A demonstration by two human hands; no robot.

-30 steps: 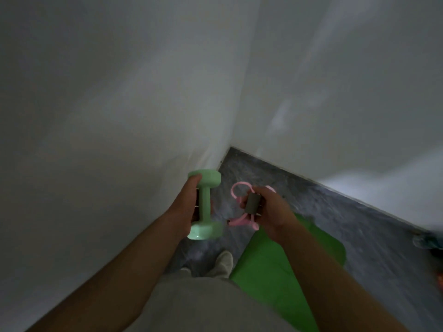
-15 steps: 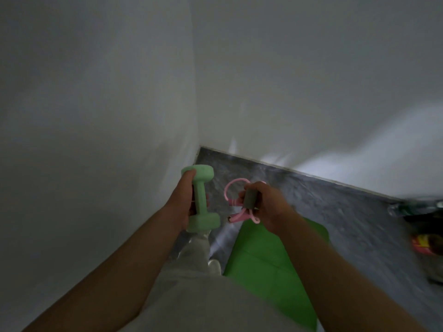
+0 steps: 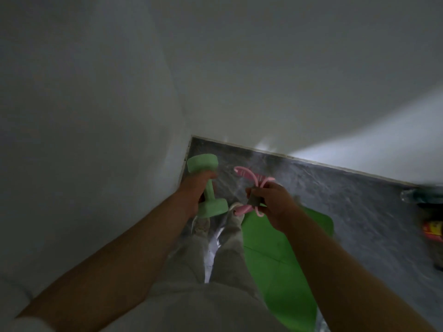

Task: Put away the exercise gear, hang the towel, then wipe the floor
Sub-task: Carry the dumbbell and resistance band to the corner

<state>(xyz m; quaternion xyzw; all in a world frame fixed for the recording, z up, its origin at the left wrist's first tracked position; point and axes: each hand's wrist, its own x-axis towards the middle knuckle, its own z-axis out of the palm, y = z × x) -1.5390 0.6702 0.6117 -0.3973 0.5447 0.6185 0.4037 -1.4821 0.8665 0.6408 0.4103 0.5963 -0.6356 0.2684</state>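
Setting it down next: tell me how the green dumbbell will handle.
Gripped by the left hand, the green dumbbell looks solid: probably stiff, heavy for its size. Its ends look flat-sided, so it may resist rolling.

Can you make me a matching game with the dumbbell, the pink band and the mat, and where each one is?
Things:
1. dumbbell
2. pink band
3. mat

Places:
A. lying on the floor
B. gripped in the right hand
C. gripped in the left hand

Pairs: 1-C, 2-B, 3-A.
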